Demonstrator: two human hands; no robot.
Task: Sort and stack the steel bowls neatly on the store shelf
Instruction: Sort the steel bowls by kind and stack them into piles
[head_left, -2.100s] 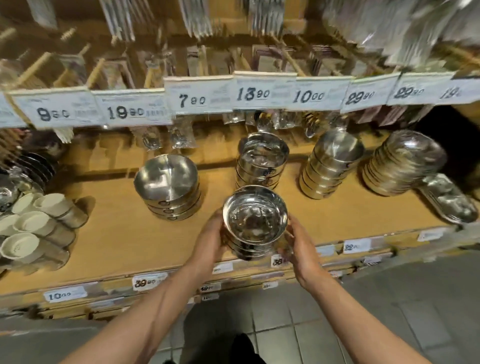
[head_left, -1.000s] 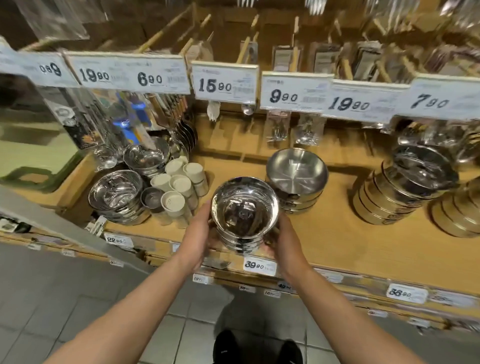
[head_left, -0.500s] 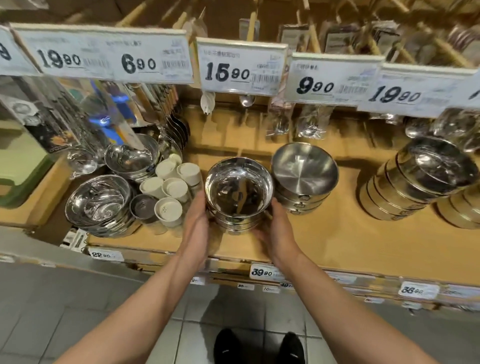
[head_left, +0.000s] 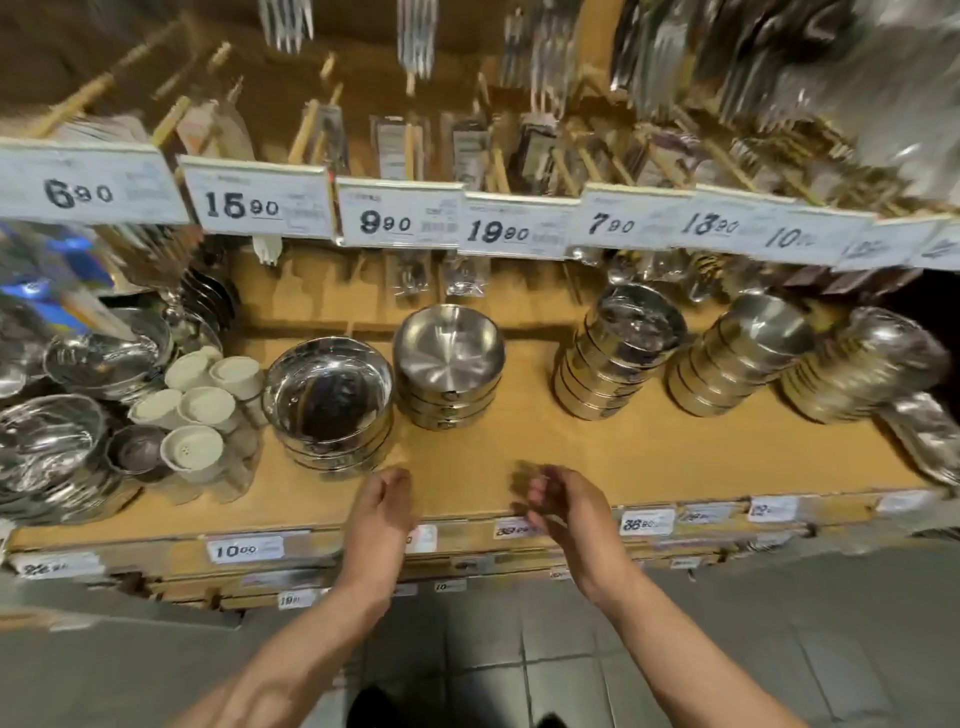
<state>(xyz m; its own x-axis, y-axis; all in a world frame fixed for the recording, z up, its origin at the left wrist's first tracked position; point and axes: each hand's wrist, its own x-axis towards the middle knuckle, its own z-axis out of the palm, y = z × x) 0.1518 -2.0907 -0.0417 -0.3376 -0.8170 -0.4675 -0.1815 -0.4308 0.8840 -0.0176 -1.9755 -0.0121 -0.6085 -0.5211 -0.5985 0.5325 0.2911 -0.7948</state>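
Observation:
A short stack of shiny steel bowls (head_left: 328, 402) stands on the wooden shelf (head_left: 519, 447), left of centre, beside a matte steel stack (head_left: 449, 364). Three taller bowl stacks stand to the right: one (head_left: 618, 353), another (head_left: 737, 353) and a blurred one (head_left: 862, 364). My left hand (head_left: 382, 512) hovers over the shelf's front edge, just below and right of the shiny stack, fingers loosely curled and holding nothing. My right hand (head_left: 563, 506) hangs further right, blurred, fingers relaxed and empty.
White cups (head_left: 202, 400) and more steel bowls (head_left: 47, 441) crowd the shelf's left end. A flat steel tray (head_left: 930, 436) lies at the far right. Price tags (head_left: 400, 218) and hanging packaged utensils overhang the back. Bare shelf lies between the matte stack and the taller stacks.
Both hands set the shiny bowl stack down beside the matte stack, let go and drew back to the shelf's front edge. The view has swung to the right.

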